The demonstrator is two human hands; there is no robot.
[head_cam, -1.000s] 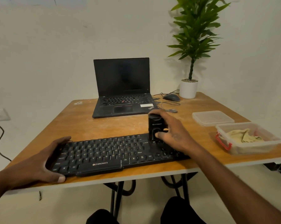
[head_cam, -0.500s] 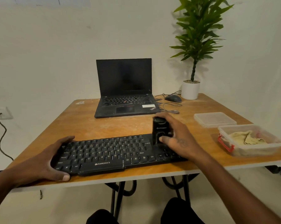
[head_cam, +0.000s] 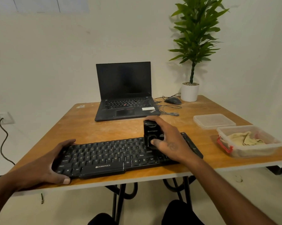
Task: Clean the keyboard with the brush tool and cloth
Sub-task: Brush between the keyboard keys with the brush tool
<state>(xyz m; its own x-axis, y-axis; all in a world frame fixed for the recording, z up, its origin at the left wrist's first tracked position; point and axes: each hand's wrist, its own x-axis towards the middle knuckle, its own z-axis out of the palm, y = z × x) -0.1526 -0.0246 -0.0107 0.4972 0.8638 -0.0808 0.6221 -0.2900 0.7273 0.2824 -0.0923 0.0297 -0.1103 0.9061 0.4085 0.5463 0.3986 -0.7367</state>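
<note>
Right hand (head_cam: 171, 143): my grip pinches the brush tool (head_cam: 151, 133), upright on the keyboard (head_cam: 117, 156).
Keyboard axis: left-right.
Left hand (head_cam: 44, 166): holds its left end.

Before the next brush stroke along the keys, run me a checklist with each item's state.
1. Right hand has a grip on the brush tool: ok.
2. Brush tool stands upright over the right part of the keyboard: ok.
3. Bristles touching the keys: cannot tell, the tool's underside is hidden.
4. Left hand holds the keyboard's left end steady: ok.
5. Keyboard lies flat on the table, near its front edge: ok.
6. Cloth ready, in the open container to the right: ok.
</note>
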